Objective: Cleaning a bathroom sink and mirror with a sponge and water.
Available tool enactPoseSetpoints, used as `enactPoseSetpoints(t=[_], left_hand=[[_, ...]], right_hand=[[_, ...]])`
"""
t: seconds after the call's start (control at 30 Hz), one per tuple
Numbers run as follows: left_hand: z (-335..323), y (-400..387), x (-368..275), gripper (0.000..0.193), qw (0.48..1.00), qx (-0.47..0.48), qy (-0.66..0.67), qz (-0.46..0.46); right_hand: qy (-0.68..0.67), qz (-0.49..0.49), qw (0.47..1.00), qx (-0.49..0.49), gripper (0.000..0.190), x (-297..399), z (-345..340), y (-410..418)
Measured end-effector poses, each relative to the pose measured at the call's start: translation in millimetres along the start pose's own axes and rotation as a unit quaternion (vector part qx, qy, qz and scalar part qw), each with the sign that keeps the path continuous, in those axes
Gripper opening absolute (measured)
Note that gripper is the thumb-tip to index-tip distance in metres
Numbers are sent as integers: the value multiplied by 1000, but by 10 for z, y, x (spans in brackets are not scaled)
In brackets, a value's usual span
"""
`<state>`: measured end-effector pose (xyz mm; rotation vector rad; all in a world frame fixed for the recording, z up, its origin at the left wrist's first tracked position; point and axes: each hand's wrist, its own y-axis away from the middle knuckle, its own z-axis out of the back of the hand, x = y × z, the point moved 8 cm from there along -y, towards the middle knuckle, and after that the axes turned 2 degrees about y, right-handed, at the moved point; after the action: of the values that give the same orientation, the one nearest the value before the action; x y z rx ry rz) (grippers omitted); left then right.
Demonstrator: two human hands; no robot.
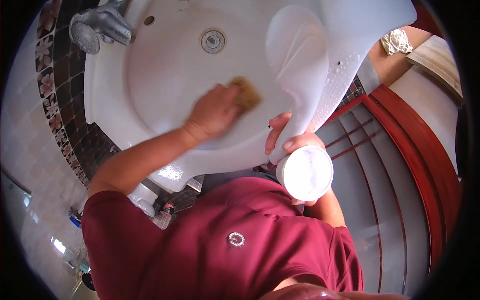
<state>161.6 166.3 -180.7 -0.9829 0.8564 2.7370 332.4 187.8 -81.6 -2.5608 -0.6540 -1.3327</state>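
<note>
My left hand (pixel 215 112), blurred, grips a tan sponge (pixel 245 95) against the inner wall of a white ceramic washbasin (pixel 165 78). Near the basin's front rim, my right hand (pixel 305 140) is wrapped around a small white round tub (pixel 308 173), its mouth towards me. Glare makes the tub's contents hard to tell. Fingers of the same hand also show around the narrow end of a white, ladle-shaped piece (pixel 298 48). Its broad, ridged end lies over the basin's right side. Whether this piece is loose cannot be told.
A chrome faucet (pixel 101 30) stands at the basin's left; the drain (pixel 213 41) is in its floor. Water drops dot the right ledge (pixel 339 77). A red-framed glass door (pixel 369 161) is close on the right. A toilet (pixel 144 198) shows behind my left arm.
</note>
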Motion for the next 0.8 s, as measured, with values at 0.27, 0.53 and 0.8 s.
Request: enactPoseSetpoints(t=[0.27,0.53,0.8], left_hand=[[1219,-1515,-354,39,794,-500,-198,-283],[165,39,276,35,990,26,-131,-33],[924,-1512,-777,41,932,-269,229,83]], right_hand=[[13,-158,987,2,71,-234,-26,54],[43,-37,998,28,81,-26,8,33],[-19,33,998,55,79,-64,14,55]])
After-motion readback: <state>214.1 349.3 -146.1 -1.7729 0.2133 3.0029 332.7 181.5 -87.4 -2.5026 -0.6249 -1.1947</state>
